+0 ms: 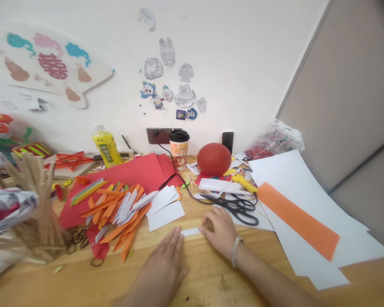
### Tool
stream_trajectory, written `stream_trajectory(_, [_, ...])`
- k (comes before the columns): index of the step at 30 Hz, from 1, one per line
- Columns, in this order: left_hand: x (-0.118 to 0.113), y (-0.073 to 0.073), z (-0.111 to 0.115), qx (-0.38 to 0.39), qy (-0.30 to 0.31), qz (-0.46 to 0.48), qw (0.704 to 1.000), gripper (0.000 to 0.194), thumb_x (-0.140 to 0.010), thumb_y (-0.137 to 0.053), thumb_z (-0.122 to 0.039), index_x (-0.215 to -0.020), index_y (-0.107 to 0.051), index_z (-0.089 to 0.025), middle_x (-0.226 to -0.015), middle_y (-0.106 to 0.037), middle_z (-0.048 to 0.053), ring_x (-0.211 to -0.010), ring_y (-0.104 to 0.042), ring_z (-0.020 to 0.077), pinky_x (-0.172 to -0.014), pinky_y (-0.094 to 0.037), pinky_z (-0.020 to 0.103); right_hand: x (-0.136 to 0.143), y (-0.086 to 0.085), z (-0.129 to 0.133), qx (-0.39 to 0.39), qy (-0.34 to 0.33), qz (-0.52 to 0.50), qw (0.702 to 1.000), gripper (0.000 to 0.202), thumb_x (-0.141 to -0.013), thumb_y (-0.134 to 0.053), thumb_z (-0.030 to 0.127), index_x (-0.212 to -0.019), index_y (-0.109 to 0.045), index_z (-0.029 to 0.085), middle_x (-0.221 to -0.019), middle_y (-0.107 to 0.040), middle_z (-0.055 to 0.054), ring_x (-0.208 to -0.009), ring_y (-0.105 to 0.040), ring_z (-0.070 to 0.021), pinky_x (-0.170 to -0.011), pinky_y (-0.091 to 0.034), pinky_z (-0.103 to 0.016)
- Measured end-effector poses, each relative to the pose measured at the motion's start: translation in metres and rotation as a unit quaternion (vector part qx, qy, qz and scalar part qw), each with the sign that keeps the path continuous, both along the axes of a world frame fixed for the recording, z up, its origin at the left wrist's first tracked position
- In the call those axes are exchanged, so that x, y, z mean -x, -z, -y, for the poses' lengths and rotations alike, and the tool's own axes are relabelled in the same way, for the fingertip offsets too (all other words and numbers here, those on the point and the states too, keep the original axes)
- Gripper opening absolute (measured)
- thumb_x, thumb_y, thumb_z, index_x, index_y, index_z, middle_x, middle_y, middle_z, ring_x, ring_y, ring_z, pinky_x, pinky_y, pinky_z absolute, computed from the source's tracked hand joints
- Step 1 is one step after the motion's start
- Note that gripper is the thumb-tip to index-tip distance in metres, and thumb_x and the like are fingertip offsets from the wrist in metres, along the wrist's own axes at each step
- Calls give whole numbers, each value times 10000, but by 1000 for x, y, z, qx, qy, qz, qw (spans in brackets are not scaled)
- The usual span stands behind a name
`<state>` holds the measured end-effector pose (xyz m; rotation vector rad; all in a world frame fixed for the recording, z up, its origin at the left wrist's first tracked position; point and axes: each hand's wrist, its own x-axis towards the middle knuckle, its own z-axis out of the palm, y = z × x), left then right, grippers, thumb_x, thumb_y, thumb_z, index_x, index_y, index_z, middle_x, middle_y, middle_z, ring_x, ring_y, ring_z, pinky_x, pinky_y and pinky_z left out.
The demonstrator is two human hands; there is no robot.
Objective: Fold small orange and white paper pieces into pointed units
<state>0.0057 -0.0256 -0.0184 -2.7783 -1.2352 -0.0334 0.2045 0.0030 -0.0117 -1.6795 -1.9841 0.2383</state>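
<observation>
A narrow white paper strip lies on the wooden table between my hands. My left hand rests flat with its fingers stretched out, the fingertips at the strip's left end. At the strip's right end, the thumb and index finger of my right hand pinch or press the paper; a silvery bracelet circles that wrist. Behind the strip are loose white paper pieces and black-handled scissors. Folded orange paper strips, mixed with white ones, are heaped to the left.
A lidded cup, a red balloon and a yellow bottle stand near the wall. Red paper lies behind the heap. White sheets with an orange strip cover the right side. Wooden sticks stand left.
</observation>
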Motion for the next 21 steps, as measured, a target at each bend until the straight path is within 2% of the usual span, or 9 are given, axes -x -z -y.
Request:
stream_trajectory(5, [10, -24, -1, 63, -41, -63, 995, 526, -767, -544, -265, -1268, -504, -110, -1329, -437, 157, -1211, -459, 301, -1010, -379, 447, -6, -4, 0, 37, -12, -26, 999, 80, -726, -659, 160, -736, -591, 201, -826, -576, -4, -849, -493, -193, -732, -328, -302])
stream_trajectory(7, [10, -28, -1, 75, -39, -74, 994, 535, -761, -541, -235, -1285, -486, -141, -1340, -427, 136, -1229, -439, 295, -1016, -359, 475, -9, -5, 0, 44, -24, -37, 998, 94, -721, -649, 124, -735, -595, 199, -824, -578, -5, -857, -493, -191, -740, -334, -302])
stream_trajectory(10, [11, -21, -2, 82, -32, -81, 993, 568, -755, -514, -206, -1316, -443, -154, -1363, -399, 123, -1248, -418, 282, -1014, -347, 488, -12, -6, 0, 39, -42, -52, 997, 103, -743, -611, 90, -725, -595, 190, -811, -578, -8, -843, -499, -180, -739, -346, -293])
stream_trajectory(13, [13, -10, -3, 60, -39, -66, 995, 605, -739, -505, -197, -1335, -415, -153, -1375, -392, 128, -1253, -413, 275, -1028, -323, 478, -12, -5, -1, 23, -41, -64, 997, 39, -759, -621, 158, -754, -596, 187, -795, -575, -6, -815, -504, -173, -725, -359, -287])
stream_trajectory(15, [16, -10, -4, 58, -36, -50, 996, 603, -732, -505, -205, -1328, -427, -159, -1375, -399, 126, -1250, -415, 278, -1034, -310, 477, -11, -4, -1, 24, -26, -56, 998, 85, -727, -663, 201, -782, -600, 192, -812, -578, -5, -826, -507, -180, -735, -359, -295])
stream_trajectory(18, [25, -24, -4, 92, -10, -37, 995, 555, -766, -471, -199, -1319, -438, -158, -1365, -419, 121, -1249, -416, 278, -1021, -323, 477, -9, -3, -1, 37, -12, -41, 998, 111, -700, -685, 193, -773, -602, 201, -841, -582, -3, -858, -509, -189, -756, -351, -303])
stream_trajectory(21, [32, -43, -5, 106, 4, -12, 994, 449, -820, -419, -185, -1258, -514, -184, -1295, -517, 115, -1195, -485, 251, -988, -365, 439, -8, -4, -1, 39, -7, -37, 999, 86, -711, -679, 188, -752, -604, 203, -843, -581, -4, -864, -510, -188, -752, -350, -301])
